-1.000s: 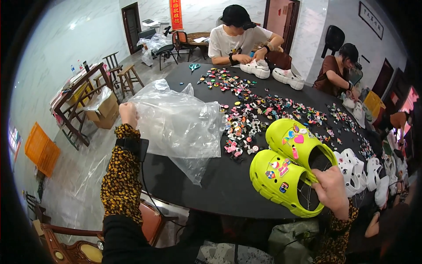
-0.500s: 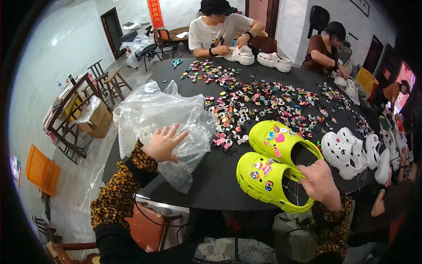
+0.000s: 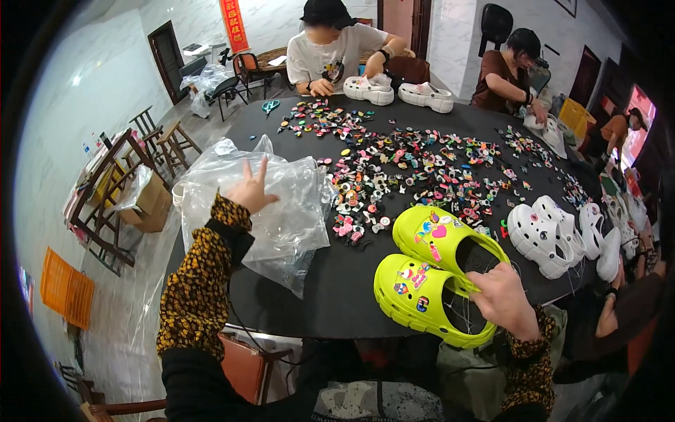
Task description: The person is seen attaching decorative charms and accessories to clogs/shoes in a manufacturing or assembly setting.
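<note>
Left hand (image 3: 247, 193): moved since the earlier frame; it now sits nearer the bag's far edge, where half a second ago it spread over the middle.
Left fingers: open and spread, two pointing away from you, gripping nothing; you cannot tell whether they touch the plastic.
Right hand (image 3: 506, 299): your fingers are closed on the lime-green clogs (image 3: 437, 261), gripping them together where their heel ends meet.
Lime-green clogs: side by side in front of you on the right, toes toward the far left, at the bench's near edge; colourful charms stud both uppers, and thin clear strands show at the heels.
Clear plastic bag (image 3: 288, 218): lies crumpled on the black bench (image 3: 330, 295), below your left hand and well apart from the clogs.
Loose charms (image 3: 394, 169): scattered in a wide, many-coloured spread across the bench beyond the clogs, reaching close to the bag.
White clogs (image 3: 540, 243): stand just to the right of your lime pair, with more white footwear behind.
Teal scissors (image 3: 271, 107): lie near the far left edge.
Co-worker in white (image 3: 327, 60): sits across from you, one hand at a white clog (image 3: 369, 90).
Co-worker in brown (image 3: 500, 79): handles pale footwear (image 3: 545, 131) at the far right.
</note>
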### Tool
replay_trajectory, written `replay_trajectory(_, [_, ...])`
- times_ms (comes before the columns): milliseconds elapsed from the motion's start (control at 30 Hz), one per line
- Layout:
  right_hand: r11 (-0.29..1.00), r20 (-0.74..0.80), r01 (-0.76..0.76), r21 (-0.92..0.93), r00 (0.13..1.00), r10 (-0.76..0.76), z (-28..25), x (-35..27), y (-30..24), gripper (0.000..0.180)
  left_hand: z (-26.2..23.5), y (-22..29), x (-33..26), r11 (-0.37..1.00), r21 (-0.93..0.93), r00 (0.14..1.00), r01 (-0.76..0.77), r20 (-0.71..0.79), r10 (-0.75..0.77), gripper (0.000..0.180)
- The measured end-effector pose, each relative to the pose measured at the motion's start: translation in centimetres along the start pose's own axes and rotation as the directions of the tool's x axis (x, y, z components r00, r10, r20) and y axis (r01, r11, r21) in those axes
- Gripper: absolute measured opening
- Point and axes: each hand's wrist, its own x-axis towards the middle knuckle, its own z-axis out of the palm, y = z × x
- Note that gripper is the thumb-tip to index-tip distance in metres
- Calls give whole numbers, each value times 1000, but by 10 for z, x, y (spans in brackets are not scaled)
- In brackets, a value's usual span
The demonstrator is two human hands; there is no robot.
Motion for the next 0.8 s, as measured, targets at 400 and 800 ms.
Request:
replay_trajectory(400, [989, -10, -48, 142, 999, 50, 3, 5, -8, 29, -5, 25, 19, 960, 65, 958, -273, -75, 277, 98])
replay_trajectory(800, [970, 14, -29, 241, 1000, 26, 27, 8, -18, 32, 11, -27, 68, 997, 48, 925, 67, -377, -44, 17])
